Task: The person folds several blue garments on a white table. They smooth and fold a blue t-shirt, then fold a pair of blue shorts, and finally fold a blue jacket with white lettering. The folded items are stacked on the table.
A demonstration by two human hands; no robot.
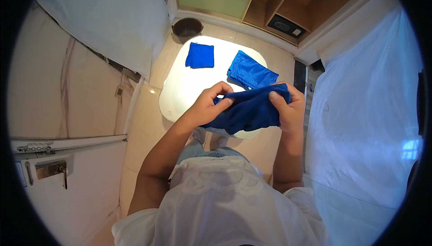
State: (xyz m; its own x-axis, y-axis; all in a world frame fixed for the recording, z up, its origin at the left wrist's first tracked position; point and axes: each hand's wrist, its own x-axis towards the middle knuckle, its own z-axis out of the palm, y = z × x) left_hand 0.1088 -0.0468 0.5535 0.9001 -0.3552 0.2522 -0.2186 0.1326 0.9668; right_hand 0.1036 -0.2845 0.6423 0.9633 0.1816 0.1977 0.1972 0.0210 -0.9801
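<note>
A dark blue cloth [251, 112] hangs in loose folds between my two hands, above the near part of a white table [175, 90]. At its left end, my left hand [214, 102] pinches it between thumb and fingers. The other end is gripped by my right hand [288, 104], thumb on top. Beyond the held cloth lies a shiny blue folded cloth [253, 70] on the right side of the tabletop. A flat blue cloth [202, 56], folded roughly square, rests at the far left of the table.
A dark brown bucket [187, 30] stands on the tiled floor behind the table. Wooden shelves [303, 3] with a black safe [287, 26] are at the far right. White sheeting [361, 117] hangs at the right. A white door [84, 185] with a metal lock is at the left.
</note>
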